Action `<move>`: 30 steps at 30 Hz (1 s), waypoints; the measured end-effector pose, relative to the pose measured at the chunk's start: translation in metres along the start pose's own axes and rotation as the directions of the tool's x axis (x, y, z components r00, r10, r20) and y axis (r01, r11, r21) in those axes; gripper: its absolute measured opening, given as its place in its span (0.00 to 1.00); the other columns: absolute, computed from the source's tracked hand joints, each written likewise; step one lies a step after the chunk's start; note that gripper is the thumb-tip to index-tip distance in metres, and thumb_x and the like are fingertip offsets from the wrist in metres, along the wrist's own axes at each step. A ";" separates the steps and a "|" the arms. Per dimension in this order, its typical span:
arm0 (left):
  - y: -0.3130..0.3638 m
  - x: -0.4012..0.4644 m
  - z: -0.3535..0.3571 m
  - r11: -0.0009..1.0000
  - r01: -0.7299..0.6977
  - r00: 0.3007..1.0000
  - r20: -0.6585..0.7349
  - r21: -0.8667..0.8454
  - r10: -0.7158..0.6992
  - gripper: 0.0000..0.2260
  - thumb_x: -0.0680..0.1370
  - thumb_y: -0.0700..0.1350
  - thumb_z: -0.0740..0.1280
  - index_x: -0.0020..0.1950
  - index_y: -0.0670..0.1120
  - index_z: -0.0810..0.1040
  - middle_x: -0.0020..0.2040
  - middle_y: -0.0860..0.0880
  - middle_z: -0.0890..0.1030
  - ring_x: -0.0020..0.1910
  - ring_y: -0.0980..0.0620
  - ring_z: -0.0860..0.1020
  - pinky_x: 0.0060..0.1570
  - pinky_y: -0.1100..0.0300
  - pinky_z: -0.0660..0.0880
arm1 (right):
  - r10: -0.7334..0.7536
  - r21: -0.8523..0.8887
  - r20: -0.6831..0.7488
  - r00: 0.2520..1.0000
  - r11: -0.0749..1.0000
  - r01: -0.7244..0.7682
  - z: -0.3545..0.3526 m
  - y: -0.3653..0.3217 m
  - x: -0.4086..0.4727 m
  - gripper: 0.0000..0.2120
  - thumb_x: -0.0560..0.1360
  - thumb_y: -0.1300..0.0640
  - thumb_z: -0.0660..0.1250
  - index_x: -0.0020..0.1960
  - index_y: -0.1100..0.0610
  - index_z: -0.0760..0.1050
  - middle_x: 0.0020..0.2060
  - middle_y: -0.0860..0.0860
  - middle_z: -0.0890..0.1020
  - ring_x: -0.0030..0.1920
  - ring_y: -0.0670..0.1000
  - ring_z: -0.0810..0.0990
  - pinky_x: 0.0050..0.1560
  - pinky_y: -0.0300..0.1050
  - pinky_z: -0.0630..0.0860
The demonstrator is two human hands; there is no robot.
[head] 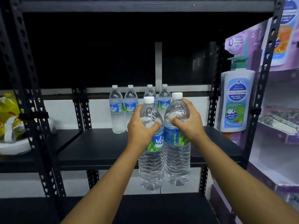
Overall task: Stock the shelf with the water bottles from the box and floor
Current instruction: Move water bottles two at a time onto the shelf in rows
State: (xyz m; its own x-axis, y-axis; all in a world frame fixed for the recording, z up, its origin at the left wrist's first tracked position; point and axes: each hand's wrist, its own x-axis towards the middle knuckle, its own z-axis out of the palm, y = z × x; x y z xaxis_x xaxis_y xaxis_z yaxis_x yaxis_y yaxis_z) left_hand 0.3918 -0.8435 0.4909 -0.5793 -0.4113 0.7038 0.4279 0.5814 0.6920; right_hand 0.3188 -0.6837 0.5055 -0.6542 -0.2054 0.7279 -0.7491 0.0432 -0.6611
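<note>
My left hand [140, 128] grips one clear water bottle [151, 165] by its shoulder. My right hand [188, 122] grips a second water bottle [177, 159] the same way. Both bottles are upright, side by side and touching, held in the air in front of the black shelf board [97, 147]. They have white caps and blue-green labels. Several identical bottles [116, 110] stand in a row at the back of the same shelf, behind the two held ones. The box and the floor are out of view.
Black perforated uprights [30, 101] frame the bay. A white pump bottle [236, 101] and purple packages [278, 135] fill the rack on the right. Yellow packets in a white tray [11, 143] sit on the left rack. Another black shelf [153, 207] lies below.
</note>
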 end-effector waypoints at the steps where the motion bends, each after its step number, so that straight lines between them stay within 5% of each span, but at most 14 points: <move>1: -0.002 0.006 0.003 1.000 -0.004 1.000 -0.007 0.005 0.004 0.28 0.70 0.46 0.76 0.66 0.55 0.69 0.53 0.54 0.77 0.47 0.57 0.77 0.45 0.71 0.72 | -0.012 -0.005 -0.010 1.000 1.000 0.012 0.001 0.003 0.007 0.31 0.68 0.68 0.75 0.63 0.48 0.67 0.50 0.39 0.78 0.45 0.31 0.78 0.45 0.24 0.71; 5: -0.010 0.034 0.019 0.999 -0.009 0.999 -0.035 0.044 0.010 0.32 0.69 0.48 0.76 0.70 0.52 0.68 0.59 0.51 0.77 0.55 0.50 0.77 0.55 0.55 0.75 | -0.039 0.001 -0.038 0.998 0.999 0.040 0.003 0.018 0.032 0.31 0.68 0.67 0.75 0.63 0.48 0.66 0.50 0.38 0.76 0.44 0.29 0.77 0.44 0.22 0.70; 13: -0.032 0.072 0.050 0.997 0.008 0.998 -0.062 0.079 -0.004 0.32 0.70 0.47 0.76 0.72 0.50 0.67 0.65 0.50 0.75 0.62 0.49 0.74 0.63 0.51 0.73 | -0.039 0.034 -0.046 0.998 0.999 0.040 0.012 0.063 0.069 0.32 0.67 0.64 0.76 0.66 0.50 0.68 0.53 0.40 0.78 0.49 0.35 0.79 0.48 0.26 0.72; 19: -0.050 0.091 0.066 0.993 0.005 0.997 -0.074 0.117 0.004 0.32 0.70 0.48 0.76 0.70 0.51 0.68 0.60 0.55 0.73 0.59 0.50 0.75 0.60 0.51 0.74 | -0.039 0.042 -0.061 0.997 0.998 0.042 0.020 0.093 0.090 0.32 0.67 0.60 0.77 0.67 0.50 0.69 0.57 0.47 0.79 0.55 0.46 0.80 0.55 0.38 0.76; 30: -0.081 0.118 0.079 0.992 0.015 0.997 -0.081 0.127 -0.005 0.32 0.70 0.49 0.76 0.70 0.52 0.67 0.62 0.48 0.77 0.58 0.47 0.76 0.58 0.51 0.75 | -0.040 0.028 -0.010 0.999 0.999 0.040 0.035 0.113 0.114 0.30 0.69 0.58 0.76 0.65 0.43 0.67 0.54 0.39 0.78 0.53 0.35 0.77 0.51 0.26 0.71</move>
State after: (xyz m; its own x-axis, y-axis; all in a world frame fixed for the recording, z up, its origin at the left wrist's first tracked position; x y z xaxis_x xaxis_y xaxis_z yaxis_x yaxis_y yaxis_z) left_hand 0.2340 -0.8838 0.5050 -0.5233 -0.4696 0.7111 0.3276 0.6595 0.6766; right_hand 0.1632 -0.7363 0.5071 -0.6251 -0.1968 0.7553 -0.7713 0.0071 -0.6364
